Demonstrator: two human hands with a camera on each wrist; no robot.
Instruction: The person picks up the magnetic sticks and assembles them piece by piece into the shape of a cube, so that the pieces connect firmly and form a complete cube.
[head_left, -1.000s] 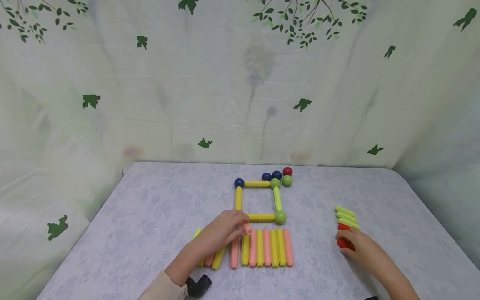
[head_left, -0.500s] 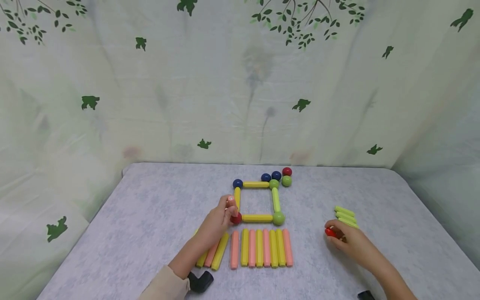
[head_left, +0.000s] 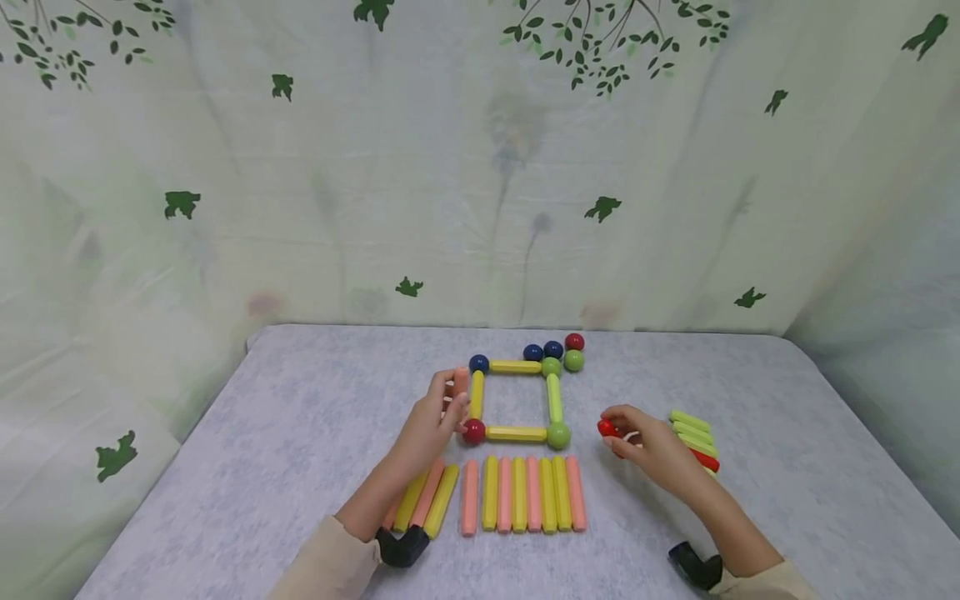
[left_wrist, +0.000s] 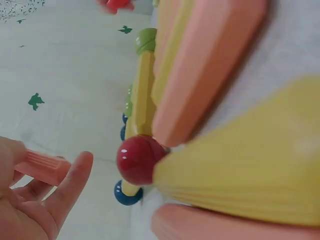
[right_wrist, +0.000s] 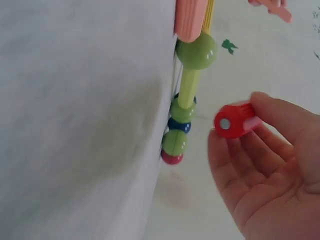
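My left hand (head_left: 423, 425) holds a pink stick (head_left: 461, 381) upright between thumb and fingers, just left of a square frame of sticks and balls. The frame has a red ball (head_left: 473, 432) at its near left corner, a blue ball (head_left: 478, 363) behind it, and green balls (head_left: 558, 435) on the right. Three of its sides are yellow sticks (head_left: 516, 434); the right side is a light green stick (head_left: 554, 398). To the right of the frame, my right hand (head_left: 648, 446) pinches a red stick (right_wrist: 234, 121), whose end shows a round silver disc.
Pink and yellow sticks (head_left: 519, 496) lie in a row before the frame, with a slanted group (head_left: 423, 500) partly under the left forearm. Light green sticks (head_left: 690, 423) and another red stick (head_left: 705, 460) lie at right. Loose blue (head_left: 533, 353), red (head_left: 574, 342) and green balls (head_left: 574, 360) sit behind.
My left hand has risen from the row and moved back with the pink stick, uncovering the red ball. The right hand has carried the red stick leftward from the right-hand group toward the frame.
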